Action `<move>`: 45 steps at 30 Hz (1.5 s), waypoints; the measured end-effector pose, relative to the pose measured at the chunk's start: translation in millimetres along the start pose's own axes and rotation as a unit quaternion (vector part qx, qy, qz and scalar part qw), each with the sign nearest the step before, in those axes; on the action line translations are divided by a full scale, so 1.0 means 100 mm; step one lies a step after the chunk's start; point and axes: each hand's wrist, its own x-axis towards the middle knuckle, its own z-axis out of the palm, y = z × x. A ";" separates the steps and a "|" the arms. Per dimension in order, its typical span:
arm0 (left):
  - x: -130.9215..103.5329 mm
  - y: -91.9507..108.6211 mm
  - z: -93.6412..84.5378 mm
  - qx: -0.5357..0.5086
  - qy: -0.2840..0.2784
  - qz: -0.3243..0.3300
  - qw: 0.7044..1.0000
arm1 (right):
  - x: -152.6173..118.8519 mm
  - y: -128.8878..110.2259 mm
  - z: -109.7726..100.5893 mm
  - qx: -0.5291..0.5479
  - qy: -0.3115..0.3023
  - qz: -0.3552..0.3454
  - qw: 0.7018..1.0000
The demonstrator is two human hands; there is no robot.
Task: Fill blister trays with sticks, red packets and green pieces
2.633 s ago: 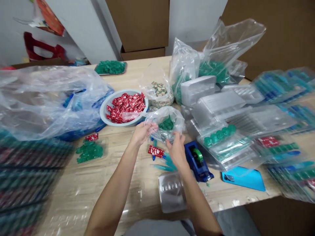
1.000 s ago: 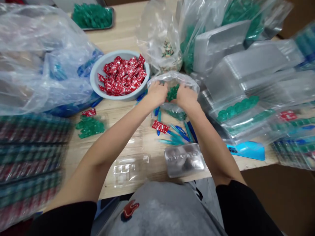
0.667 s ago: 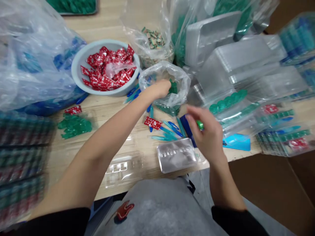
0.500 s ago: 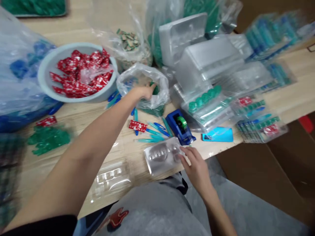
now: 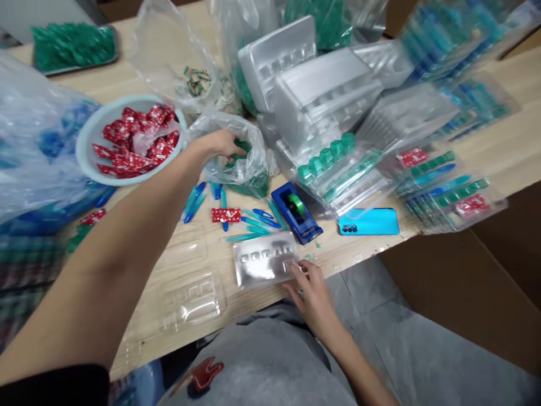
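Observation:
My left hand (image 5: 225, 144) reaches into an open clear plastic bag (image 5: 253, 132) that holds small green plastic pieces (image 5: 242, 148). Its fingertips are sunk among the pieces, so I cannot make out their grip. At the table's front edge lies a clear plastic blister tray (image 5: 262, 260) with a row of square hollows. My right hand (image 5: 310, 290) rests at the tray's right end, fingers spread, the index finger touching its surface. Behind the tray are blue and turquoise pens (image 5: 257, 221) and a red patterned packet (image 5: 225, 215).
A blue tape dispenser (image 5: 297, 213) and a blue phone (image 5: 368, 221) lie to the right. Stacked clear trays (image 5: 325, 84) stand behind them, with filled packs (image 5: 456, 197) farther right. A basin (image 5: 84, 144) of red packets sits left. Another clear tray (image 5: 192, 301) lies front left.
The view has shifted somewhat. My left hand is still inside the bag, among the green pieces. My right hand stays at the tray's right end, its index finger now farther onto the tray.

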 end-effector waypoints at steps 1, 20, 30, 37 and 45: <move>0.00 0.01 -0.05 -0.015 -0.037 -0.027 0.999 | 0.00 0.00 -0.02 0.009 0.006 -0.001 1.000; -2.10 1.48 -0.15 0.065 -0.150 0.039 0.986 | 1.51 -0.88 0.10 0.792 -0.193 0.408 0.412; -2.38 1.30 -0.30 -0.105 -0.038 0.020 0.994 | 1.31 -0.89 -0.07 0.782 -0.240 0.370 0.441; -2.52 1.33 -0.14 -0.093 0.009 0.034 0.995 | 1.20 -0.93 -0.15 0.722 -0.276 0.368 0.516; -2.58 1.18 0.02 -0.285 0.143 -0.087 0.944 | 1.24 -0.90 0.07 0.732 -0.252 0.430 0.464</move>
